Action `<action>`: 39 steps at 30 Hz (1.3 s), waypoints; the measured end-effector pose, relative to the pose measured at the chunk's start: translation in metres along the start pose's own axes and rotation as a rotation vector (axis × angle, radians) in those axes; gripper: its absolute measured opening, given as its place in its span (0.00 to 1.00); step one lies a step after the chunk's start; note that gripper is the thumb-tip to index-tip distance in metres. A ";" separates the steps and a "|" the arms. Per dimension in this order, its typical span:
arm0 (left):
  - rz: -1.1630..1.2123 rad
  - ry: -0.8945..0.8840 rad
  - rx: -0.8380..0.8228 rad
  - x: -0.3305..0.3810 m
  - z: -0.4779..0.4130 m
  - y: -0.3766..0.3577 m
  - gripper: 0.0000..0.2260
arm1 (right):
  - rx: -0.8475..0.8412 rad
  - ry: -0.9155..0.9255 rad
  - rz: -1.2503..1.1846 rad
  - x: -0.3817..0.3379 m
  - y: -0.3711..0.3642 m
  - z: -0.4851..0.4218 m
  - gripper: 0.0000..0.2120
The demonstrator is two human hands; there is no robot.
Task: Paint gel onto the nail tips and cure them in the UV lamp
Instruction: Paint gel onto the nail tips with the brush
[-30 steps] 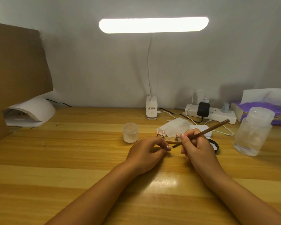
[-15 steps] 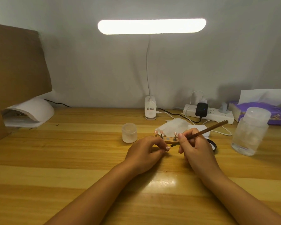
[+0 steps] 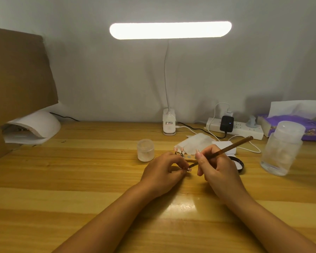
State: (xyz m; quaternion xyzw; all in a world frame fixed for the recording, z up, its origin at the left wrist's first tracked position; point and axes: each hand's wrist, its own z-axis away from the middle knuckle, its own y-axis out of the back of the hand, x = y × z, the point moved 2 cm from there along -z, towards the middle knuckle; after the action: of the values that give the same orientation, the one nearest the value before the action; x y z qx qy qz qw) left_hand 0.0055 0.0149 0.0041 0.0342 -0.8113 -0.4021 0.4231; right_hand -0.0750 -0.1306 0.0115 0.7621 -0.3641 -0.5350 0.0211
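Note:
My left hand (image 3: 162, 170) pinches a small nail tip (image 3: 189, 169) on its stand, held low over the wooden desk. My right hand (image 3: 217, 167) grips a brown wooden brush (image 3: 230, 147), whose dark point touches that nail tip. Behind my hands, a wooden holder (image 3: 188, 157) carries three more pink nail tips (image 3: 182, 149) standing upright. An open black gel pot (image 3: 238, 164) lies just right of my right hand. The white UV lamp (image 3: 35, 127) sits at the far left of the desk.
A frosted small jar (image 3: 145, 150) stands left of the holder. A clear lidded bottle (image 3: 282, 149) is at right, a purple tissue pack (image 3: 292, 125) behind it. White wipes (image 3: 197, 144), a power strip (image 3: 235, 127) with cables, a desk lamp base (image 3: 169, 124), and a cardboard panel (image 3: 16, 84) at left.
The brush tip has slid slightly along the nail tip; both hands stay almost in place. The view shifted a little.

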 end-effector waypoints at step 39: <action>0.117 -0.126 0.030 0.000 0.002 -0.002 0.08 | -0.026 0.443 0.577 -0.011 0.003 0.013 0.10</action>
State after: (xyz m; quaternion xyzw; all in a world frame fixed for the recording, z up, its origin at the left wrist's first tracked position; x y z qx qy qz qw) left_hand 0.0031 0.0147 0.0022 -0.0323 -0.8428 -0.3658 0.3936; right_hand -0.0889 -0.1219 0.0157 0.7249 -0.5442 -0.3335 0.2591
